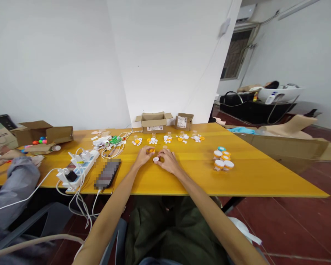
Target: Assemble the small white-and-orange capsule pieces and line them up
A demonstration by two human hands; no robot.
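Note:
My left hand (143, 155) rests on the yellow table (253, 173) with its fingers curled round a small orange piece (151, 151). My right hand (167, 160) lies just right of it, fingers pinched on a small white cap (156, 159). The two hands almost touch at the fingertips. Beyond them runs a row of small orange and white parts with little clear vials (167, 138).
A cluster of small orange jars with white lids (223, 159) stands to the right. A phone (107, 173), a power strip (78, 167) with cables and open cardboard boxes (153, 122) lie left and behind. Another person's grey sleeve (15, 184) is at far left.

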